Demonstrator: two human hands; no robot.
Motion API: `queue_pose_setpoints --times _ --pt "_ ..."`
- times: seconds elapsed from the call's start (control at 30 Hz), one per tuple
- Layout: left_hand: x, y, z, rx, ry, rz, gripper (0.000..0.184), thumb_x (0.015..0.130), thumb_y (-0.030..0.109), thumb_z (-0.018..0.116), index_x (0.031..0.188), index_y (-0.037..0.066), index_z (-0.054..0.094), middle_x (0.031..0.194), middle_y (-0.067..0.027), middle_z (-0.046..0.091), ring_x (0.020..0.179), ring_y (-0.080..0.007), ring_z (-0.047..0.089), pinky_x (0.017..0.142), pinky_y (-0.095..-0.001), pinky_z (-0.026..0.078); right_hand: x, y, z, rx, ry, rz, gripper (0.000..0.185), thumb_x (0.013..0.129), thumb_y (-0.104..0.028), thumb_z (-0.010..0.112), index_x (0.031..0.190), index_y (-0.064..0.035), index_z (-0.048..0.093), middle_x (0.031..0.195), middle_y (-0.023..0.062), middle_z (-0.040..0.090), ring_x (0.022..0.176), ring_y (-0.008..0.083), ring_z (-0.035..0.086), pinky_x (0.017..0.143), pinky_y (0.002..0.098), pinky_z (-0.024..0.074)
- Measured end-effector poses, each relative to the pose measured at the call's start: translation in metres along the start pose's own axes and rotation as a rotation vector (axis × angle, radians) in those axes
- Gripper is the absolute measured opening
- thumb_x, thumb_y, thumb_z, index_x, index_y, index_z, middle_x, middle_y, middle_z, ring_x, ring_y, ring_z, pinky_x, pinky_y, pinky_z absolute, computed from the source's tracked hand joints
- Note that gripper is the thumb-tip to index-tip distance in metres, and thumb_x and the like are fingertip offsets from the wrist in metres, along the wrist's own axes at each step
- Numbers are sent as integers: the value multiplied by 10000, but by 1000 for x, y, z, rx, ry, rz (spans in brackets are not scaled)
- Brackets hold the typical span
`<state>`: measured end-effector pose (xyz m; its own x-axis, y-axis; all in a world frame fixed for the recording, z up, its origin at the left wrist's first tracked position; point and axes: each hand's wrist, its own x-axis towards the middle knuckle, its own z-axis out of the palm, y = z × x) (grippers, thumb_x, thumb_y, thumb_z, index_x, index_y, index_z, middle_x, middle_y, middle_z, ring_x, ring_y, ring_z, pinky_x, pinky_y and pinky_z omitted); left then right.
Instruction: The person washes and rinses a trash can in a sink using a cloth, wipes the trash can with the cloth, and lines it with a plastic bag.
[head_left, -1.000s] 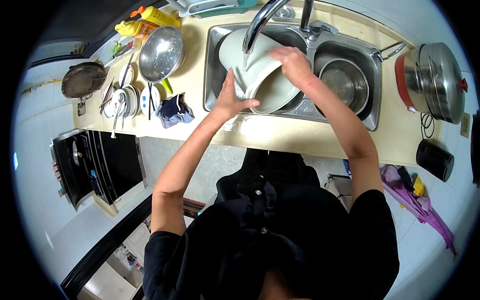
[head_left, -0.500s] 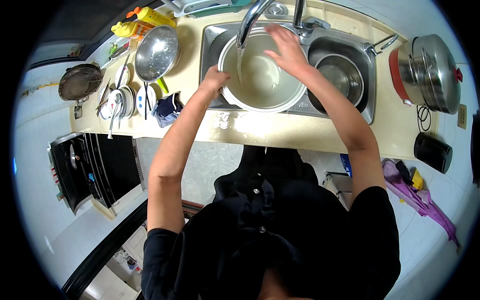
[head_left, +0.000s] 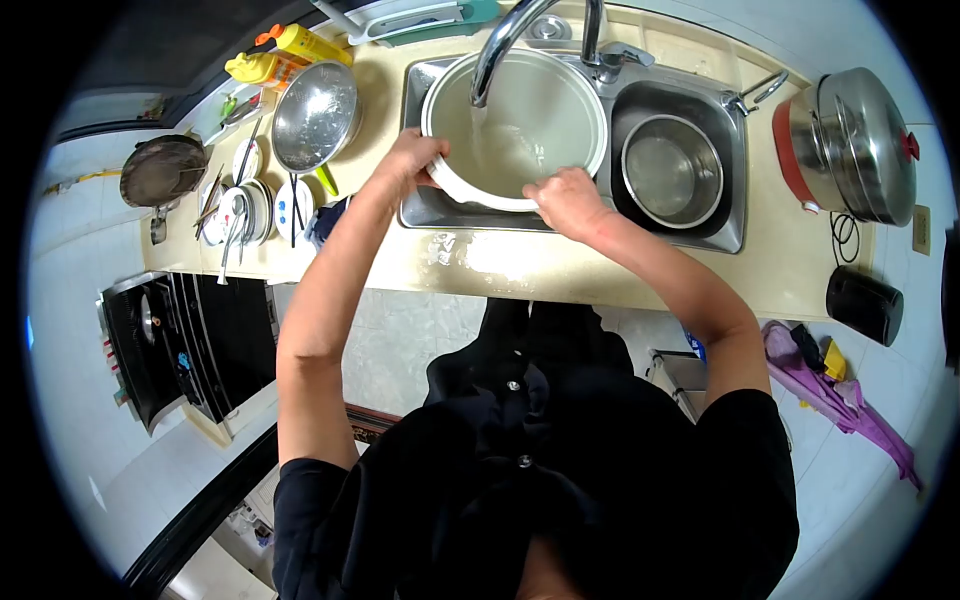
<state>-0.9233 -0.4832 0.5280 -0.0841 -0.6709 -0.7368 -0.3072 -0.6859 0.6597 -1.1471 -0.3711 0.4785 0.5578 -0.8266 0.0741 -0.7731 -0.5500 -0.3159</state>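
Note:
A large white pot [head_left: 565, 105] sits tilted in the left basin of the sink [head_left: 738, 190], under the chrome faucet [head_left: 497, 50]. Water runs from the spout into it. My left hand [head_left: 410, 160] grips the pot's rim on its left side, fingers wrapped round the edge. At the near right of the rim, my right hand [head_left: 568, 202] is closed on the edge too. In the right basin stands a round steel pot [head_left: 672, 170], apart from both hands.
Left on the counter are a steel bowl [head_left: 316, 115], stacked dishes [head_left: 257, 210] with chopsticks, a dark cloth [head_left: 325, 220] and yellow bottles [head_left: 312, 43]. A steamer pot [head_left: 865, 150] stands at the right. Water wets the counter's front edge [head_left: 480, 255].
My right hand has come down from the pot's far right side to its near rim and closed there. The pot has tilted and shifted slightly left, with my left hand still on it.

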Motion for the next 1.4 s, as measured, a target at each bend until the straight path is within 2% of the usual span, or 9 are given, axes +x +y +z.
queue_pose_setpoints --times 0.07,0.13,0.17,0.2,0.27,0.37,0.43,0.7,1.4 --pt "-16 25 -7 456 105 107 310 773 191 573 1001 -19 568 834 -110 626 754 -226 612 696 -365 502 6 -6 -9 119 135 14 164 627 -141 668 770 -69 635 664 87 612 627 265 604 599 379 489" --pt "-11 36 -21 463 74 172 523 785 350 570 1152 -20 521 1014 -124 610 945 -227 567 835 -355 438 15 -9 -16 197 213 -1 100 684 -160 660 725 -76 626 610 94 606 615 286 613 560 398 484" --pt "-12 37 -29 392 14 231 846 778 445 595 1362 -60 247 1252 -226 469 1165 -273 458 946 -376 375 20 -10 -20 274 237 59 125 692 -185 669 717 -70 627 604 101 601 605 292 607 561 394 482" --pt "-26 48 -24 453 65 299 873 774 523 588 1363 -39 272 1336 -241 384 1253 -289 361 1023 -386 278 24 -12 -25 351 262 118 154 700 -209 679 709 -64 628 599 109 596 595 297 601 562 390 480" --pt "-37 62 -22 440 33 460 899 764 595 569 1365 -13 291 1344 -239 373 1277 -301 321 1047 -386 234 29 -13 -31 408 328 128 204 697 -251 694 697 -56 636 600 125 596 588 311 592 561 394 474" --pt "-34 72 -27 338 -10 438 880 780 635 515 1362 7 313 1341 -226 383 1283 -299 308 1063 -369 201 32 -15 -33 562 342 218 244 669 -273 727 745 -49 669 629 147 612 592 298 607 566 360 479" --pt "-33 76 -27 356 -23 442 876 792 645 486 1362 3 310 1344 -222 381 1282 -297 311 1065 -361 200 35 -13 -29 906 383 255 252 693 -187 758 851 -8 678 687 99 666 592 116 614 561 265 471" --pt "-31 91 -21 615 36 503 747 849 609 427 1379 93 323 1396 -135 339 1298 -242 286 1058 -326 207 49 -20 -20 1439 424 279 279 643 -149 782 842 18 680 768 69 677 698 92 607 656 238 481" --pt "-21 102 -19 959 17 280 834 811 697 374 1299 23 432 1325 -165 430 1221 -259 386 1028 -331 261 52 -82 14 1726 573 412 245 664 -136 771 828 17 674 759 80 675 695 99 606 648 248 476"
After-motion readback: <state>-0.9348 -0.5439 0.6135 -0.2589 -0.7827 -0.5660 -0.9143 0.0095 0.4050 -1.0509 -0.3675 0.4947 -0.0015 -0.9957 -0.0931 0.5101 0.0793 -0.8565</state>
